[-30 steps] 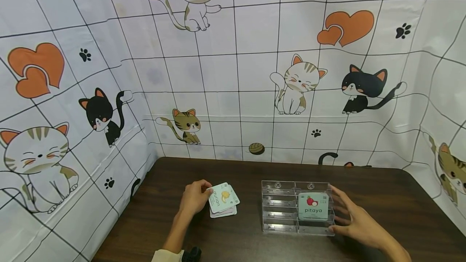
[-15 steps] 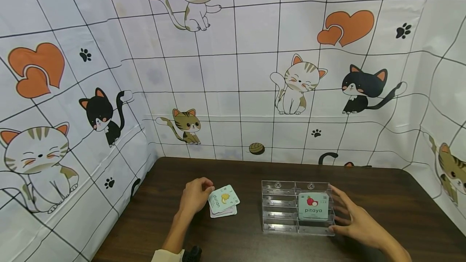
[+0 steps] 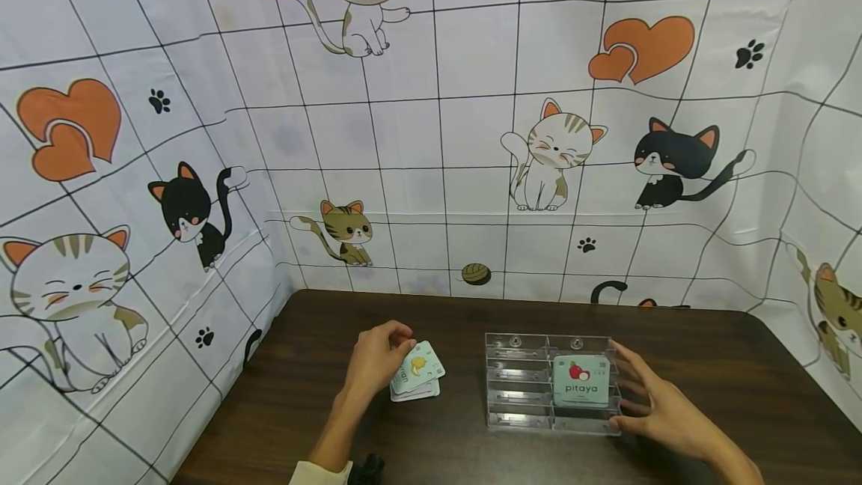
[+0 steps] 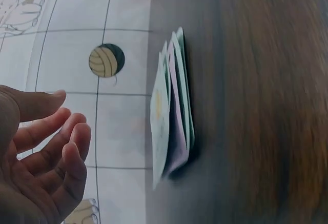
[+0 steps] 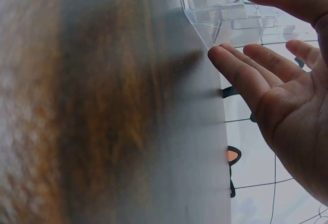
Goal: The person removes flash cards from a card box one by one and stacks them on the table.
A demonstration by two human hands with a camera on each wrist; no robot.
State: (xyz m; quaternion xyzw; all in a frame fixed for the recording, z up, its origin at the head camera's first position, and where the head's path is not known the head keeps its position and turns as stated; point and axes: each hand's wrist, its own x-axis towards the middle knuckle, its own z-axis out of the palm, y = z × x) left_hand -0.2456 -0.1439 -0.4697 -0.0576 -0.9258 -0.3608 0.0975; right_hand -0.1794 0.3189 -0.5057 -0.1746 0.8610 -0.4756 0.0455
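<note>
In the head view my left hand [image 3: 378,356] hovers over the upper left of a small stack of fruit cards [image 3: 414,374]. The top card is pale green with a yellow fruit, its word partly hidden by the hand. In the left wrist view the loosely bent fingers [image 4: 74,157] hold nothing and stand apart from the fanned cards [image 4: 171,111]. My right hand [image 3: 663,410] rests with spread, fairly straight fingers along the right side of a clear plastic box [image 3: 518,386]; in the right wrist view fingertips meet the box's corner [image 5: 205,24]. A "pitaya" card [image 3: 581,380] lies in its right column.
The box has two columns of compartments divided by clear walls. Everything lies on a dark brown wooden table [image 3: 444,455]. A white cloth with cats and grid lines [image 3: 471,133] hangs behind and along both sides of the table.
My left hand has come away from the top card's edge, then moved slightly up and right over the stack. The right hand and box have stayed put.
</note>
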